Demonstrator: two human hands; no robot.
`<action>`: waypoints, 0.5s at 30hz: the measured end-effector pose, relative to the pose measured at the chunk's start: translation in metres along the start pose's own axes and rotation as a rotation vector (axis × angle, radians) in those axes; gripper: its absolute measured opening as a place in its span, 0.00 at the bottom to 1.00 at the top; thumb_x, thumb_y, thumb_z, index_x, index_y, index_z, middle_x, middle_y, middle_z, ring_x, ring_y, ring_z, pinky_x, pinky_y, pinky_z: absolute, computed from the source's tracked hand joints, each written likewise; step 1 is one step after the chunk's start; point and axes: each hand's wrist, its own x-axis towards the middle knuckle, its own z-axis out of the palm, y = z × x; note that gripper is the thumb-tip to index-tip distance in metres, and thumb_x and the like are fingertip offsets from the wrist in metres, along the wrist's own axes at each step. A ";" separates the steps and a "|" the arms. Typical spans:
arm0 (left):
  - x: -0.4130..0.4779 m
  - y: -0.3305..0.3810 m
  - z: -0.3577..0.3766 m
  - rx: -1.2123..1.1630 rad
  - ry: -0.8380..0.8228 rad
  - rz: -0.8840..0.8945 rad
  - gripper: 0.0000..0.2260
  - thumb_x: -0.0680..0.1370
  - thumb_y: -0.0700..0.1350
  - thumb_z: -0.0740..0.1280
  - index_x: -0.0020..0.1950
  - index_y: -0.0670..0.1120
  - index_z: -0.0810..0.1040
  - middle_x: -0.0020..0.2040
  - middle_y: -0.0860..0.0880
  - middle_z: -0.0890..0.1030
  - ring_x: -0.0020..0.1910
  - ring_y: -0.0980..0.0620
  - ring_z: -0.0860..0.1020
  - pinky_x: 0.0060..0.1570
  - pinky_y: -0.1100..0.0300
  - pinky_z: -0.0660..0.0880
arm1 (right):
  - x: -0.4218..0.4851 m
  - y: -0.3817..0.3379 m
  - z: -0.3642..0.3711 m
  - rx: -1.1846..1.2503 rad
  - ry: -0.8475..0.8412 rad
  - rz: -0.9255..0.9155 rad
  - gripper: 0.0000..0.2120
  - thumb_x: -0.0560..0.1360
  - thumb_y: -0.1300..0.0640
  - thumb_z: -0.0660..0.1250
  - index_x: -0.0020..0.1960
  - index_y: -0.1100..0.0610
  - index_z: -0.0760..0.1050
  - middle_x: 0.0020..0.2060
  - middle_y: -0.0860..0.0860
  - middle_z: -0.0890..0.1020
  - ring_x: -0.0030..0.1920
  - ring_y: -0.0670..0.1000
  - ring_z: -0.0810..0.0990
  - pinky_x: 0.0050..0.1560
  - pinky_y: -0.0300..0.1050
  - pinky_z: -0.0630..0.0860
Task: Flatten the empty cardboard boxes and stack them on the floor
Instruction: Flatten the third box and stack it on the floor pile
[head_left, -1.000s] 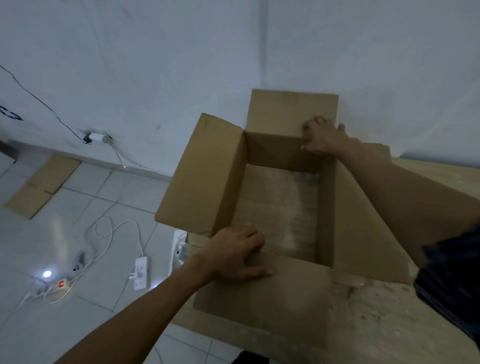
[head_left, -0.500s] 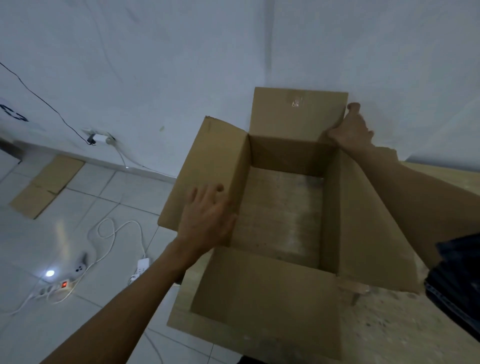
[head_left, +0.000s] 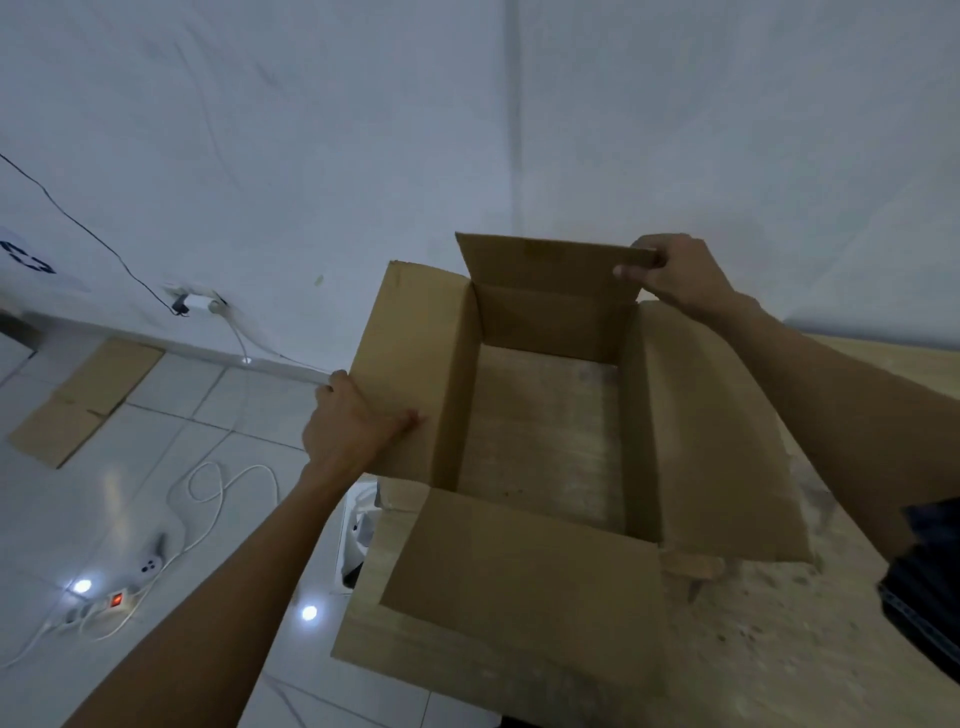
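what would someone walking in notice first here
The open cardboard box fills the centre, left hand gripping its left flap, right hand pinching the far flap's corner. Flattened cardboard lies on the floor at far left, a power strip with a glowing red switch nearer.

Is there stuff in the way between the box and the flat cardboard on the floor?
Yes, a bit: a looping white cable lies on the tiles between the open box and the flattened cardboard, with a power strip nearby. Nothing taller shows there.
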 end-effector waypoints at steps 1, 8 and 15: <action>0.001 0.000 -0.003 -0.024 -0.003 0.006 0.44 0.62 0.64 0.75 0.68 0.42 0.63 0.64 0.40 0.73 0.59 0.40 0.75 0.54 0.45 0.74 | -0.002 -0.003 -0.003 -0.061 -0.020 -0.042 0.10 0.74 0.52 0.68 0.45 0.59 0.80 0.40 0.57 0.83 0.43 0.58 0.80 0.41 0.46 0.72; -0.004 0.029 -0.022 -0.066 0.053 0.194 0.30 0.70 0.56 0.73 0.63 0.42 0.66 0.58 0.41 0.77 0.51 0.41 0.79 0.47 0.48 0.75 | -0.020 -0.011 -0.034 -0.282 -0.059 -0.015 0.12 0.75 0.53 0.67 0.49 0.62 0.81 0.38 0.56 0.82 0.39 0.55 0.77 0.41 0.45 0.71; -0.024 0.067 -0.027 0.075 0.198 0.404 0.16 0.75 0.50 0.69 0.56 0.43 0.69 0.49 0.43 0.80 0.38 0.49 0.73 0.39 0.55 0.69 | -0.061 0.010 -0.082 -0.386 -0.042 0.044 0.07 0.76 0.57 0.65 0.48 0.61 0.77 0.35 0.53 0.79 0.33 0.52 0.75 0.42 0.44 0.72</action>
